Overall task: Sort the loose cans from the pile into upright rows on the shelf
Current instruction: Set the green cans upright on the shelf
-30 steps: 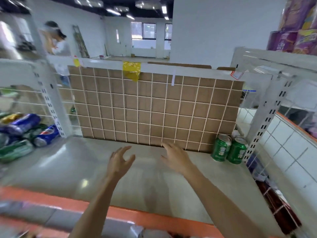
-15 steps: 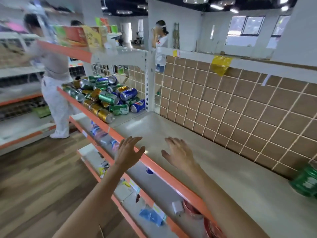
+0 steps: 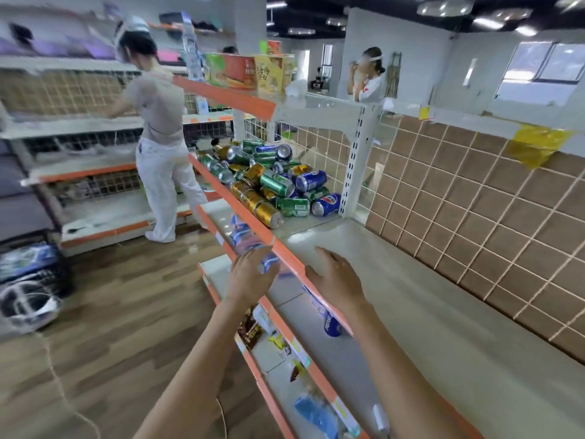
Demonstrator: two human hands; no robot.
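Left hand (image 3: 251, 275) hovers off the shelf (image 3: 411, 312) front edge, fingers loosely spread, holding nothing. Right hand (image 3: 337, 280) over the shelf just inside the edge, fingers relaxed, apart. Pile of cans (image 3: 269, 182) beyond, left end of shelf. Both hands nearer it vs 0.5 s ago.

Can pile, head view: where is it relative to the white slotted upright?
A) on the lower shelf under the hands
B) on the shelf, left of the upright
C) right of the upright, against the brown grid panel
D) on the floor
B: the can pile lies heaped on the shelf, just left of the white slotted upright.
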